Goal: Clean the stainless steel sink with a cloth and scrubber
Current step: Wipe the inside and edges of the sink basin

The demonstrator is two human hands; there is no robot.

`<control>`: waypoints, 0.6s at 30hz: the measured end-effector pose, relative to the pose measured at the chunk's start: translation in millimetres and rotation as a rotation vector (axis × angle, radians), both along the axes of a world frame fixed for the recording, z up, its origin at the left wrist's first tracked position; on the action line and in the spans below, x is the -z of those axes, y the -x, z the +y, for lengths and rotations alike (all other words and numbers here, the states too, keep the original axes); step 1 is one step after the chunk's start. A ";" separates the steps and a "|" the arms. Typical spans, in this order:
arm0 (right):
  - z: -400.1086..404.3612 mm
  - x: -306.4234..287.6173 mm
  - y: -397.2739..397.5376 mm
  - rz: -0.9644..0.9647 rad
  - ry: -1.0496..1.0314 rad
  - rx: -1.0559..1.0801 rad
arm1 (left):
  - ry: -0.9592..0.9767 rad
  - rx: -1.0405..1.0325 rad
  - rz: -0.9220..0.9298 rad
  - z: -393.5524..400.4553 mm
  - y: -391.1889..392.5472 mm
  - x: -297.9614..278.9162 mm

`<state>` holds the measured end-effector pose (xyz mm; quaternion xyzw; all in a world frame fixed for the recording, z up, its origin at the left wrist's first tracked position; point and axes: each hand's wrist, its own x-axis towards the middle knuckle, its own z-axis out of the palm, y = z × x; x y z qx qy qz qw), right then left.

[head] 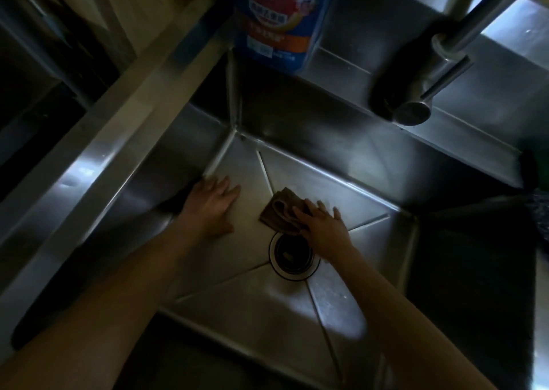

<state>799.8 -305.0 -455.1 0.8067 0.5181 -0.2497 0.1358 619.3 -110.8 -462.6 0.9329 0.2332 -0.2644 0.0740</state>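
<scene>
Steel sink, right hand flat on seemingly crumpled brown cloth.

Two bare forearms show, both uncovered to the frame's lower edge, with no sleeve cuffs. The left hand and right hand wear no gloves, rings or wristbands.

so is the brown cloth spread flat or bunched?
Bunched. The brown cloth lies in rumpled folds on the sink floor beside the drain, under the right hand, fingers straight.
</scene>
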 end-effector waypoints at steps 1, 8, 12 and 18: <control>2.7 0.5 -3.0 -0.041 0.011 -0.003 | 0.002 -0.011 -0.020 3.1 2.7 2.4; 32.7 0.8 -11.0 -0.137 -0.021 0.182 | 0.028 0.007 -0.067 11.0 7.5 9.8; 39.5 5.1 -9.0 0.035 -0.075 0.110 | 0.035 0.013 -0.062 12.5 6.6 10.8; 35.6 -3.8 -19.8 -0.011 -0.005 0.285 | 0.037 0.010 -0.055 11.6 6.7 9.0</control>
